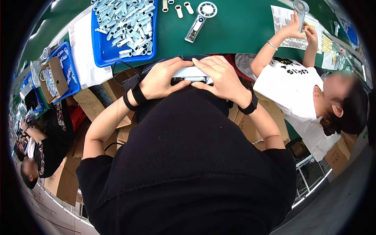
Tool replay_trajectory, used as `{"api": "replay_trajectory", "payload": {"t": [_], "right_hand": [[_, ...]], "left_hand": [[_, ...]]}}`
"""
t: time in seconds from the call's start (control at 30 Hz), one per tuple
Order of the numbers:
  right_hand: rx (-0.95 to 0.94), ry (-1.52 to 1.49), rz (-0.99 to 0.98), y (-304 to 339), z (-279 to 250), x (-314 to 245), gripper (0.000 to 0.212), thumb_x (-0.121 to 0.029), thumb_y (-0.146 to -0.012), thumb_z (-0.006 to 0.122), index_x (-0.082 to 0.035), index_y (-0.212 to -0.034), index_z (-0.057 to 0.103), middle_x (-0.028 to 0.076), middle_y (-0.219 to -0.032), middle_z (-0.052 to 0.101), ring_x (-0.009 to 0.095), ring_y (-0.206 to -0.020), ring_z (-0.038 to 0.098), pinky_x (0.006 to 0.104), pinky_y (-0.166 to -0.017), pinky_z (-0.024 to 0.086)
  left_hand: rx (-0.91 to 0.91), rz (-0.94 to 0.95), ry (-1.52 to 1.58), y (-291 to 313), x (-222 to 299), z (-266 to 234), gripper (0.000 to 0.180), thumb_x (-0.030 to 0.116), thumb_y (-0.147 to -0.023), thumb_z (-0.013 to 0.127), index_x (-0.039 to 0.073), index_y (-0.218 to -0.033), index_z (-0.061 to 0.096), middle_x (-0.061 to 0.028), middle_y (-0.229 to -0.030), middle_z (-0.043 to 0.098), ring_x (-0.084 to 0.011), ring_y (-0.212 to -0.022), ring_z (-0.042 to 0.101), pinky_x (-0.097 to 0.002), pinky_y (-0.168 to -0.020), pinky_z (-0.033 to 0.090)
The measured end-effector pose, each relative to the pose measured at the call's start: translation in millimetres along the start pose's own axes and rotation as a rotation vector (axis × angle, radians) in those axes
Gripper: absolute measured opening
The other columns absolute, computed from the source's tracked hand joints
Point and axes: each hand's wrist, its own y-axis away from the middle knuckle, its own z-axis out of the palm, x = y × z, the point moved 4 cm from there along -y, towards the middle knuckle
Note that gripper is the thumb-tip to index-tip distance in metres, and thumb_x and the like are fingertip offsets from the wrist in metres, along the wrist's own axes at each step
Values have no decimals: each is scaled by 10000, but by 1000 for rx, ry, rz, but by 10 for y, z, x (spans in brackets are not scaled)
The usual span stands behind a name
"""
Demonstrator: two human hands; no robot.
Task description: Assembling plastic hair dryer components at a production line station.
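Observation:
Close against my body at the table's near edge, a pale blue-white plastic casing (188, 73) lies between my two hands. Dark parts show along its lower side, and the fingers hide much of it. My left hand (164, 78) grips its left end, with the thumb below and the fingers over the top. At the right end my right hand (220, 76) is closed on it in the same way. Beyond them, a handheld fan (194, 29) with a round head and inner parts visible in its handle lies on the green table (235, 29).
A blue tray (153, 51) full of pale blue elongated plastic parts stands at the far left. Several small pale pieces (179, 11) lie beside the fan. Cardboard boxes (250, 123) sit under the table. To the right, a co-worker (290, 80) holds another fan (301, 11).

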Motion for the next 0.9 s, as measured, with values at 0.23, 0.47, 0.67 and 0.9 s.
{"api": "replay_trajectory", "payload": {"t": [0.23,0.47,0.67,0.9], "right_hand": [[793,-619,438,61,-143,247,674,-331,-774,660,37,-1260,374,155,-1169,488,226,-1067,497,341,-947,356],[341,-1034,428,-131,80,104,708,-300,-800,653,40,-1300,285,150,-1255,423,218,-1164,432,339,-990,322],[304,-1130,427,-394,-20,27,620,-241,-795,665,37,-1247,345,147,-1190,483,201,-1091,493,322,-941,373],[446,-1177,459,-522,-23,12,382,-144,-803,632,26,-1083,435,114,-1018,575,154,-889,567,297,-804,457]], "left_hand": [[288,-267,423,22,-141,-58,435,163,-775,642,16,-1154,488,-121,-1035,575,-201,-935,582,-284,-794,454],[411,-182,496,-114,85,-151,437,149,-812,612,2,-1190,448,-120,-1107,541,-195,-1032,528,-298,-890,399],[351,-82,707,-242,85,-34,488,130,-852,562,19,-1272,339,-140,-1245,433,-222,-1157,433,-322,-960,340],[388,-46,902,-267,122,24,517,139,-869,536,29,-1300,273,-139,-1271,391,-238,-1197,390,-324,-985,311]]}}
